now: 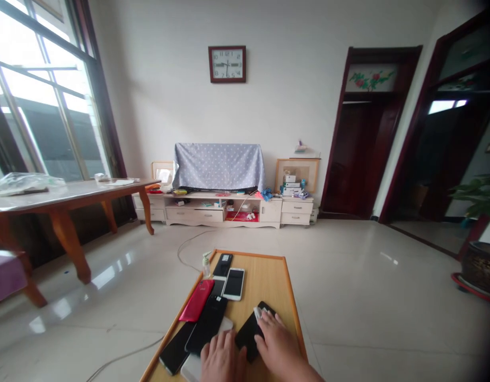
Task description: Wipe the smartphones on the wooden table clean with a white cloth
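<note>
A black smartphone [248, 335] lies slanted on the small wooden table [264, 270]. My right hand [277, 339] is on its upper right part, fingers closed on a small white wipe [257, 313] pressed to the phone. My left hand [221, 356] rests at the phone's lower left, fingers bent and slightly apart, with the thumb by its edge; nothing shows in it. Partly under that hand is a white flat object [191, 367]. Left of it lie a larger black phone [208, 323], another black phone [175, 347] and a red phone [198, 300].
Farther up the table are a white phone [234, 284], a dark phone [223, 264] and a pump bottle [206, 265]. A cable [125, 356] runs over the floor. Beyond stand a TV cabinet [193, 214], a long table [89, 192] at left and a potted plant [481, 265] at right.
</note>
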The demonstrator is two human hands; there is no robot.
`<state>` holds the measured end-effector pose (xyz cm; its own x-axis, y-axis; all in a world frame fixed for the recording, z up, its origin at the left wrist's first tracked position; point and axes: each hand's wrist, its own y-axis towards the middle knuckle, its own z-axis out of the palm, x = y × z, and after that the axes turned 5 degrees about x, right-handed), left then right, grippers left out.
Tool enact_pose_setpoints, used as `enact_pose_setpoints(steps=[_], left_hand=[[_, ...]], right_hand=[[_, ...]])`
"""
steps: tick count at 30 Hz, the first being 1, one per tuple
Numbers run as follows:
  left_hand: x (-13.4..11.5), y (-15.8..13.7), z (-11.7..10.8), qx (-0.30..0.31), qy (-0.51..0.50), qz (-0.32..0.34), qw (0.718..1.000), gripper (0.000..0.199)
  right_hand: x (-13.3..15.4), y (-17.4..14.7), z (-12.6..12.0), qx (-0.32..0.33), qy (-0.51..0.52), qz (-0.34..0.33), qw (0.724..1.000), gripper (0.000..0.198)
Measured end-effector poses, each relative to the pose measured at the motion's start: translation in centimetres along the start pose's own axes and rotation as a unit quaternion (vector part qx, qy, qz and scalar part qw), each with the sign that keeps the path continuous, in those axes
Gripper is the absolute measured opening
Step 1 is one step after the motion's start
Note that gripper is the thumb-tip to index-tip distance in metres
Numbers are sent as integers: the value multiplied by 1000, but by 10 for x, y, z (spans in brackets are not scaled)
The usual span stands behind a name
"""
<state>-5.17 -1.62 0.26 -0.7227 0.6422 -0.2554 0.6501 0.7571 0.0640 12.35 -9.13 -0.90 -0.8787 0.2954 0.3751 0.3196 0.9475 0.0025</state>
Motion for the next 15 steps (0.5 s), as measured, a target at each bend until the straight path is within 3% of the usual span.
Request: enact_pose_setpoints(steps=[7,15], left_hand=[[13,14,-7,-23,-12,51,998,48],[26,27,-14,21,20,106,994,47]], right_hand=[[0,-5,0,24,-16,-9,1000,60],[-3,-2,0,30,-14,-7,999,56]])
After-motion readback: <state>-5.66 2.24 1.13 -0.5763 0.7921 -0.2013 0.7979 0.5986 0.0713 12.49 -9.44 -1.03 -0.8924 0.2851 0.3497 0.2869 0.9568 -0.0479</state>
